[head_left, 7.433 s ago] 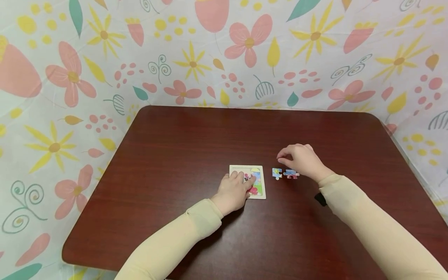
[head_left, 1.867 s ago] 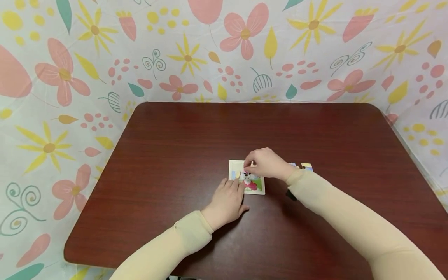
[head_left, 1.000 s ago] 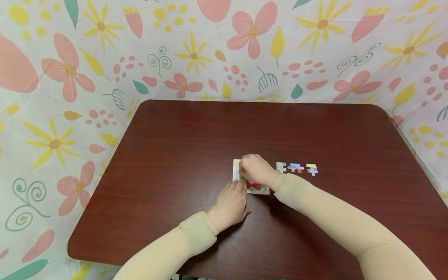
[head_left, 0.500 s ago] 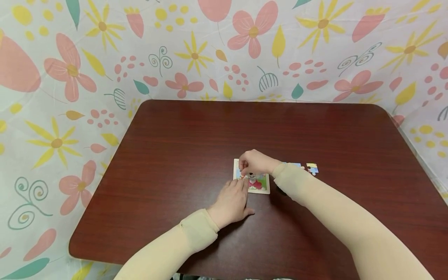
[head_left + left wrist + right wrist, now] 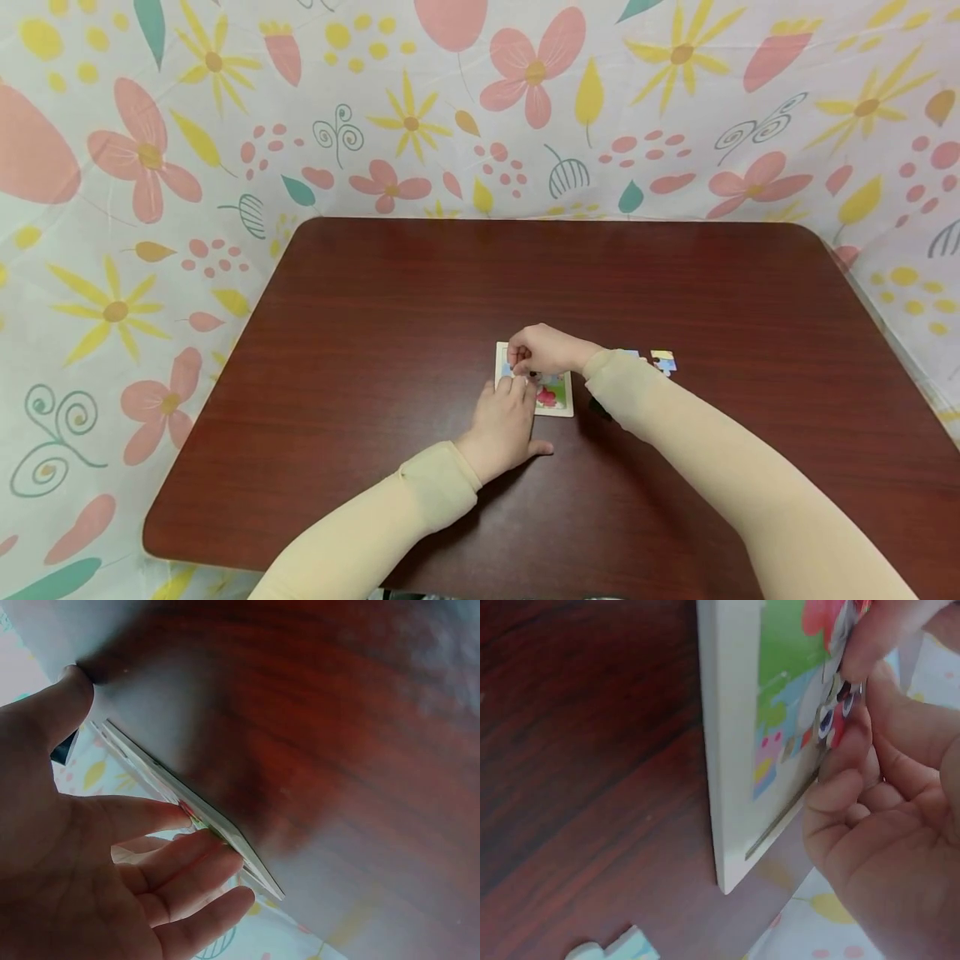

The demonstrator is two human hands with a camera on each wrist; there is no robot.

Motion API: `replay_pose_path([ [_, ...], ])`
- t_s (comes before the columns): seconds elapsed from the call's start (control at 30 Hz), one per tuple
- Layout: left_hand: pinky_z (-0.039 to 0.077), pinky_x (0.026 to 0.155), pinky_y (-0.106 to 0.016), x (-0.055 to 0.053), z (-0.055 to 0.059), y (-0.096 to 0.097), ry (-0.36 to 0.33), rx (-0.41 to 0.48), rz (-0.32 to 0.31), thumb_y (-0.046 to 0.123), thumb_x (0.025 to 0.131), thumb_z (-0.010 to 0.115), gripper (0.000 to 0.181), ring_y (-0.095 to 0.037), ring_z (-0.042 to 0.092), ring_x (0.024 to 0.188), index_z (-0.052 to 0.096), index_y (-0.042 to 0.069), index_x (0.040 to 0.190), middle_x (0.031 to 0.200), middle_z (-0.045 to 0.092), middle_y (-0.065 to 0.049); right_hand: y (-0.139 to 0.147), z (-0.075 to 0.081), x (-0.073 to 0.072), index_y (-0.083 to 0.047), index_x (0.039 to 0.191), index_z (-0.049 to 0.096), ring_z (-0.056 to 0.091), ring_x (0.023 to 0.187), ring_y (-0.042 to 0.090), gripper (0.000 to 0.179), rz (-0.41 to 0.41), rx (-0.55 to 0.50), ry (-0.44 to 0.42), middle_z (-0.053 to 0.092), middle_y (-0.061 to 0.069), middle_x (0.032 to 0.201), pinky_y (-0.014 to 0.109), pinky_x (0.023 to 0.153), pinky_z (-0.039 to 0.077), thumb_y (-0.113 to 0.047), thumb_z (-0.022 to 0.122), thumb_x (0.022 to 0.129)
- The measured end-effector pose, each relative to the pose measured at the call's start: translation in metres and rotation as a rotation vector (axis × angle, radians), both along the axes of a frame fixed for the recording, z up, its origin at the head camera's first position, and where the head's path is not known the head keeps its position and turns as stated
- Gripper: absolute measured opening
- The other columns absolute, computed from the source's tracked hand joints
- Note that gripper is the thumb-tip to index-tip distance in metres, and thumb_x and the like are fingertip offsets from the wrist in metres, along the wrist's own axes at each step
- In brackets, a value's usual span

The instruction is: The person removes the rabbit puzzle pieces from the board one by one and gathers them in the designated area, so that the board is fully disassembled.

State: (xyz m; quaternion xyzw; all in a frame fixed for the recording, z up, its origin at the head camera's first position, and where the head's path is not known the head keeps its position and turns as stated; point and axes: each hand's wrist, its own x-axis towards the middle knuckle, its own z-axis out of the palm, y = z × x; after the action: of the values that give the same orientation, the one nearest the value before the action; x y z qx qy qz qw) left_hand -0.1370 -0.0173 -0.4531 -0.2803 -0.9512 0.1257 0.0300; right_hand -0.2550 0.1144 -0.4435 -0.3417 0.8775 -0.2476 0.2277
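Note:
A small jigsaw puzzle in a pale frame (image 5: 567, 402) lies on the table, its picture partly filled in with a cartoon figure. My right hand (image 5: 551, 348) is over its upper part. In the right wrist view, that hand's thumb and finger pinch a puzzle piece (image 5: 827, 726) with a printed eye, against the picture. My left hand (image 5: 502, 427) rests its fairly straight fingers on the lower left of the puzzle, thumb out to the side. A fingertip of the left hand comes close to the piece in the right wrist view. Both hands cover much of the picture.
Loose puzzle pieces lie right of the frame, one with yellow and blue (image 5: 663, 360) and a bluish one (image 5: 632, 353) partly hidden by the right sleeve. The dark red wooden table (image 5: 405, 292) meets a flower-print cloth (image 5: 600, 100) at the back.
My right hand has come left from the loose pieces onto the framed puzzle and stays there. In the last half second my left fingers have moved slightly further up the picture.

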Motion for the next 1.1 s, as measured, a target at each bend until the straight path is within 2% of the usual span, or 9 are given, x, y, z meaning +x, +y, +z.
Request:
replay_pose_path([
  [0.07,0.041,0.078,-0.029,0.001,0.000,0.001,0.001,-0.004,0.000,0.081,0.071,0.049,0.093,-0.015,0.048,0.092,0.051,0.011,0.133,0.106,0.051,0.000,0.003,-0.001,-0.001,-0.007,0.082,0.064,0.052,0.064,0.008,0.006,0.010,-0.023,-0.003,0.060,-0.001,0.073,0.024,0.061,0.045,-0.006,0.067,0.086],
  [0.27,0.041,0.080,-0.030,0.000,0.001,0.003,-0.026,-0.025,0.007,0.082,0.072,0.047,0.097,-0.016,0.047,0.101,0.045,0.012,0.140,0.117,0.051,-0.002,0.012,-0.004,-0.003,-0.008,0.083,0.064,0.051,0.065,0.010,0.005,-0.032,-0.110,-0.065,0.059,-0.002,0.074,0.025,0.060,0.044,-0.009,0.068,0.086],
  [0.43,0.040,0.080,-0.030,0.000,0.000,0.005,-0.039,-0.026,0.004,0.081,0.073,0.047,0.098,-0.017,0.047,0.104,0.044,0.012,0.142,0.116,0.051,-0.003,0.021,-0.006,-0.005,-0.009,0.085,0.064,0.053,0.065,0.011,0.004,-0.048,-0.179,-0.095,0.060,-0.001,0.074,0.027,0.061,0.046,-0.010,0.068,0.087],
  [0.57,0.040,0.080,-0.030,0.000,0.000,0.006,-0.049,-0.016,0.000,0.081,0.073,0.048,0.097,-0.017,0.047,0.103,0.045,0.012,0.142,0.113,0.051,-0.002,0.028,-0.006,-0.004,-0.007,0.086,0.065,0.057,0.065,0.014,0.005,-0.100,-0.232,-0.109,0.061,0.001,0.075,0.027,0.062,0.048,-0.010,0.069,0.086],
  [0.77,0.040,0.082,-0.031,0.000,0.001,0.006,-0.068,-0.025,0.005,0.080,0.074,0.047,0.098,-0.017,0.047,0.101,0.043,0.011,0.142,0.118,0.051,-0.002,0.041,-0.001,-0.002,-0.005,0.089,0.071,0.060,0.069,0.015,0.010,-0.175,-0.316,-0.148,0.068,0.003,0.077,0.026,0.065,0.048,-0.012,0.072,0.083],
  [0.93,0.040,0.084,-0.032,0.000,0.000,0.006,-0.061,-0.021,0.004,0.080,0.074,0.047,0.098,-0.017,0.047,0.099,0.043,0.010,0.142,0.114,0.051,-0.002,0.060,0.010,0.002,-0.007,0.091,0.073,0.061,0.069,0.018,0.012,-0.212,-0.286,-0.137,0.070,0.003,0.079,0.031,0.065,0.051,-0.017,0.072,0.084],
  [1.1,0.040,0.085,-0.033,-0.002,0.000,0.003,-0.072,-0.012,0.017,0.080,0.074,0.048,0.097,-0.017,0.047,0.100,0.043,0.010,0.142,0.113,0.052,-0.002,0.086,0.028,0.010,-0.015,0.088,0.074,0.048,0.050,0.016,0.010,-0.230,-0.124,-0.169,0.066,0.006,0.074,0.030,0.049,0.043,-0.023,0.071,0.085],
])
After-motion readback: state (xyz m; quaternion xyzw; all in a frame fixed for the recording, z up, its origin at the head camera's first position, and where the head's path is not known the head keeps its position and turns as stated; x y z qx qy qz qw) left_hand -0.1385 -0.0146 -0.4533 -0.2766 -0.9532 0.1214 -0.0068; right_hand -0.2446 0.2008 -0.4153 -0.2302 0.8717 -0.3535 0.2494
